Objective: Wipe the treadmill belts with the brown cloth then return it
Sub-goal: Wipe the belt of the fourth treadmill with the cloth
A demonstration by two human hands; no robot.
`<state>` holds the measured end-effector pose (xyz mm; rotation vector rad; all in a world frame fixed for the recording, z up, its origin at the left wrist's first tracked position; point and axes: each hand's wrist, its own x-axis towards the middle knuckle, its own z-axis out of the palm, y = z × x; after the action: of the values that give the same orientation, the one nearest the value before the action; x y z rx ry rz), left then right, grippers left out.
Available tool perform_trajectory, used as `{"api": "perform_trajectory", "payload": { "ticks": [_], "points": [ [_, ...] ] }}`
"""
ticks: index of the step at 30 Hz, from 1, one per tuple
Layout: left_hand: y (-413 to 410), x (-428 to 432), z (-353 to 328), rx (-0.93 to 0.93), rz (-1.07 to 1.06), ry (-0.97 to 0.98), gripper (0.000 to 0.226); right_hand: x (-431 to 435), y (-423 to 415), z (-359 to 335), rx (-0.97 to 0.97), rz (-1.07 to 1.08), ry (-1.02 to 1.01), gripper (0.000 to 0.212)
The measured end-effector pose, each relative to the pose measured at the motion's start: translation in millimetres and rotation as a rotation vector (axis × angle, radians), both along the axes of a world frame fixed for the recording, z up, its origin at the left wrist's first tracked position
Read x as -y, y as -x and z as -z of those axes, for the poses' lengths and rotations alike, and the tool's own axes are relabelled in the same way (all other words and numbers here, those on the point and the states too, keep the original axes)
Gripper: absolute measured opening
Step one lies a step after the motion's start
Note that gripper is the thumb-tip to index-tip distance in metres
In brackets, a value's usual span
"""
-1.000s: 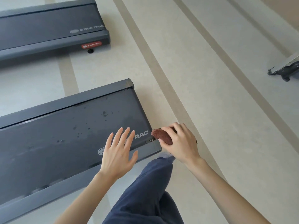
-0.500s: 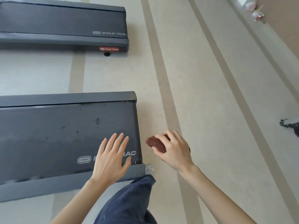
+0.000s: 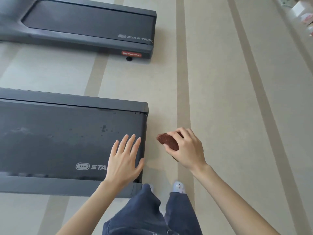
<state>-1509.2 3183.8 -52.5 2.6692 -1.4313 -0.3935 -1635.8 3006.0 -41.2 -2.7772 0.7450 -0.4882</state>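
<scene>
My right hand (image 3: 185,149) grips the bunched brown cloth (image 3: 166,140) over the floor, just right of the near treadmill's end. The near treadmill belt (image 3: 59,141) is dark, with smears and small spots on it. My left hand (image 3: 124,158) hovers with fingers straight and spread over the belt's right end, partly covering the STAR TRAC logo. A second treadmill belt (image 3: 88,21) lies farther away at the top left.
Beige floor with darker stripes (image 3: 184,99) runs to the right of both treadmills. My legs in dark blue trousers (image 3: 149,212) and light shoes (image 3: 178,186) stand at the near treadmill's corner. Small pale items (image 3: 303,9) sit at the top right edge.
The view has swung so both treadmills lie more level and the far one shows more. My right hand with the cloth has come off the treadmill's end to above the floor.
</scene>
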Motion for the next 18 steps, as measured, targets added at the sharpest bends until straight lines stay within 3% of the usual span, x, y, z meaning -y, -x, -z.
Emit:
{"api": "perform_trajectory", "payload": {
  "ticks": [18],
  "points": [
    [63,215,-11,0.04,-0.473,0.003,0.066,261,-25,-7,-0.009,-0.502,0.044,0.03]
  ]
}}
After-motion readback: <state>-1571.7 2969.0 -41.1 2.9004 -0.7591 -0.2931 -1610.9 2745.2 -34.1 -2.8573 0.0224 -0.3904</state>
